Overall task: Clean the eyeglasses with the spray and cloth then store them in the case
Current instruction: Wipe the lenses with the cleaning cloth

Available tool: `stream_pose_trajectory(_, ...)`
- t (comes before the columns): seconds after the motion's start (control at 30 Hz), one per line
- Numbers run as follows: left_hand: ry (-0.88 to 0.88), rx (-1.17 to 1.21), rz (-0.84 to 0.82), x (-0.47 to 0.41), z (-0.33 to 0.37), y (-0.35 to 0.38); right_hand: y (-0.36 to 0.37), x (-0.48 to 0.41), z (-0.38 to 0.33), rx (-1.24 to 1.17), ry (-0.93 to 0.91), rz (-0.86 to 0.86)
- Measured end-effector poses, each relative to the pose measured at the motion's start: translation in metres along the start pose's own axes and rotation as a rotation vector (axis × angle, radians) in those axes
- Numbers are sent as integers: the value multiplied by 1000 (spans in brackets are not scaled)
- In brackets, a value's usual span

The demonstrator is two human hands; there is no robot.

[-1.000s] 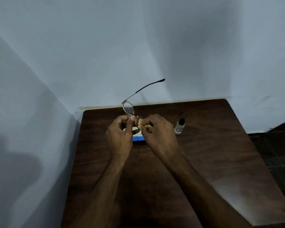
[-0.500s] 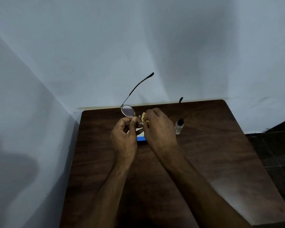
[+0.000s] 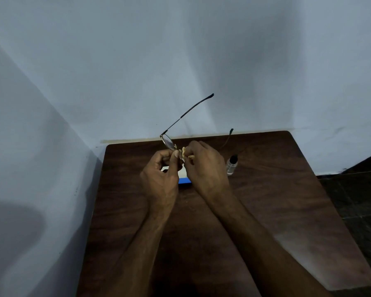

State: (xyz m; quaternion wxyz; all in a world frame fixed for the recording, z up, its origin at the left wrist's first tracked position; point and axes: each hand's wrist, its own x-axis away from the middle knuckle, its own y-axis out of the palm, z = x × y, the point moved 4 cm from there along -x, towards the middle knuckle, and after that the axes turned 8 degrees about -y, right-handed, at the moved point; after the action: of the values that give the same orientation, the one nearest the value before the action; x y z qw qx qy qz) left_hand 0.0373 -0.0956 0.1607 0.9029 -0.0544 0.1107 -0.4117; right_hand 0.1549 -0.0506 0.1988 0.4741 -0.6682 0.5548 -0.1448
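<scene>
While the wiping step is in hand, the left hand (image 3: 159,179) is raised above the tabletop (image 3: 276,200) with its back to the camera. Its thumb and curled fingers pinch the eyeglasses (image 3: 168,142) near the bridge, beside the bare lens. That lens stands above the knuckles. One temple slants up and right against the wall, and the other reaches right behind the hands. Just right of the pinch, a pale cloth (image 3: 185,151) is bunched over the second lens, gripped by the curled fingers of the right hand (image 3: 206,168), whose forearm comes in from the lower right. Below the gap between the hands a blue and white object (image 3: 184,180) lies on the tabletop. It is probably the case, though mostly hidden. Further right the spray bottle (image 3: 231,165) stands upright, untouched. The next move, as I judge it, calls for carrying the cloth across to the bare lens and resetting the left pinch, gently, since the thin frame could bend.
</scene>
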Motion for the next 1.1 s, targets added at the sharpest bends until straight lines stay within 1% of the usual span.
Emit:
stream_pose_trajectory(0.1,4,-10,3,-5,-2,-8,-1,10,0,-163,5,26)
stream_pose_trajectory(0.13,3,-4,-1,-6,-3,-10,-1,12,0,-161,-3,13)
stream_pose_trajectory(0.2,13,-15,-17,-5,-4,-9,0,11,3,-65,-4,-21)
stream_pose_trajectory(0.27,27,-27,-23,-1,-2,-6,0,7,4,12,12,-10)
stream_pose_trajectory(0.3,29,-24,-19,1,-2,-5,-1,5,3,-3,16,14)
stream_pose_trajectory(0.37,25,-25,-7,3,-2,-3,-3,6,0,-106,37,63)
stream_pose_trajectory(0.47,32,-26,21,1,-1,-8,-5,14,-2,-200,30,74)
stream_pose_trajectory(0.57,28,-3,19,1,-2,-10,-2,17,-2,-72,2,25)
stream_pose_trajectory(0.63,25,2,-2,3,-3,-7,-1,13,-2,24,-10,27)
stream_pose_trajectory(0.67,26,-1,-8,4,-2,-6,-1,10,-3,27,-13,44)
stream_pose_trajectory(0.8,41,-11,17,5,0,-11,-6,11,-8,-201,6,104)
stream_pose_trajectory(0.87,37,-16,39,3,0,-17,-7,19,-9,-258,5,75)
stream_pose_trajectory(0.93,23,-21,48,-1,-1,-20,-6,25,-8,-194,-13,21)
stream_pose_trajectory(1.0,11,-4,28,0,-2,-18,-5,24,-6,-65,-21,-5)
stream_pose_trajectory(1.07,4,20,5,2,0,-15,-8,19,-8,9,-32,22)
stream_pose_trajectory(1.1,5,14,3,4,1,-13,-9,16,-10,9,-42,47)
